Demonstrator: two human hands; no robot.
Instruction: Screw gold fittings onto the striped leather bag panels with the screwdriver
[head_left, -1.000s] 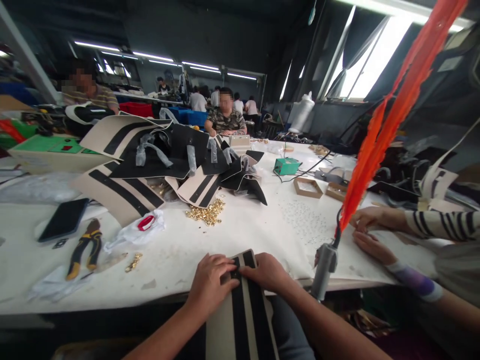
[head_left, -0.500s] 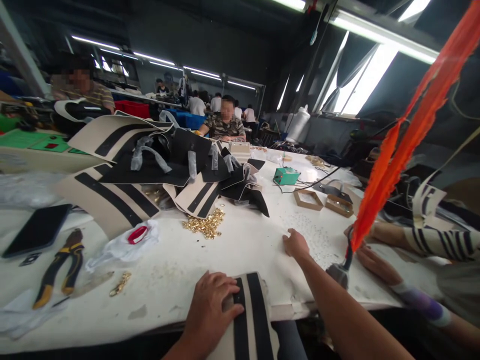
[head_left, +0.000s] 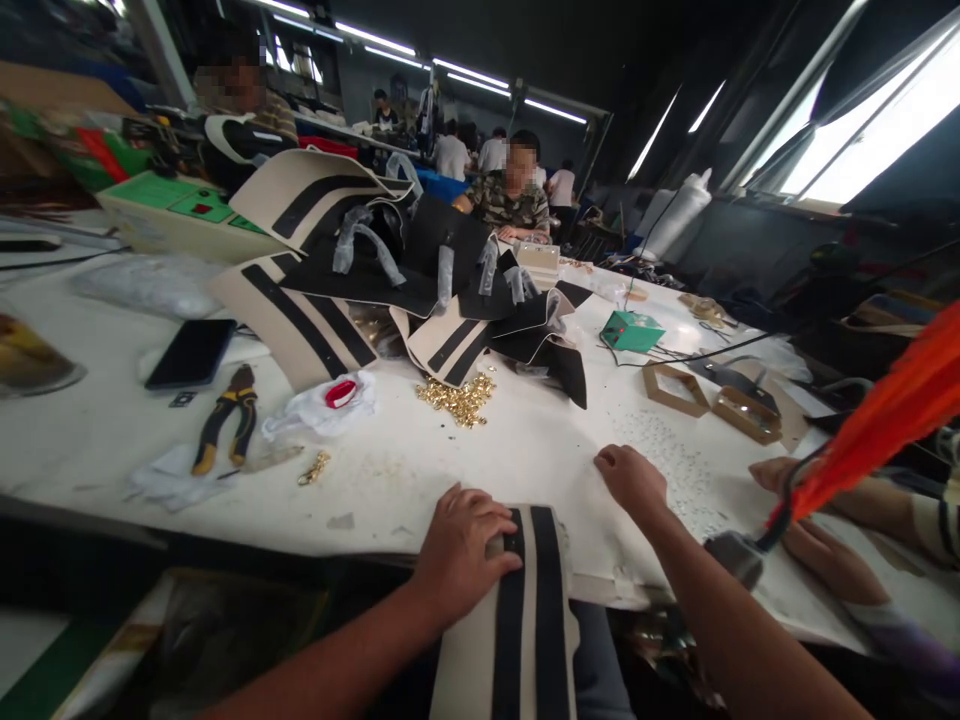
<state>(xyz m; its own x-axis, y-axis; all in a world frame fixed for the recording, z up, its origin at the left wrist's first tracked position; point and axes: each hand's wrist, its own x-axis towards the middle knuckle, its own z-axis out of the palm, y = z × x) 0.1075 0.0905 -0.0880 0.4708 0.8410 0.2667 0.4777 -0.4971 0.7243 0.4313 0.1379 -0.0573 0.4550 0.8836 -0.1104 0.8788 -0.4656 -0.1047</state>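
Note:
My left hand (head_left: 469, 545) grips a beige bag panel (head_left: 529, 610) with two black stripes, which hangs over the table's near edge towards my lap. Its thumb lies on one stripe and the fingers curl over the upper left part. My right hand (head_left: 634, 485) rests low over the white table, fingers curled in; anything held there is hidden. Just right of it lie many tiny clear pieces (head_left: 667, 460). Ahead of both hands is a heap of gold metal fittings (head_left: 457, 400), partly under a pile of striped panels (head_left: 300, 315) with plastic-wrapped handles.
Pliers (head_left: 227, 420), a phone (head_left: 191, 353) and a gold clasp (head_left: 313, 468) lie at left. Small cardboard boxes (head_left: 675, 390) and a green device (head_left: 631, 330) stand at right. A co-worker's hands (head_left: 832, 560) are near an orange cloth strip (head_left: 885, 415). Other people sit beyond.
The view has swung left, so the table's contents appear farther right. My right hand has drawn slightly nearer over the table, its fingers more curled. My left hand stays on the panel.

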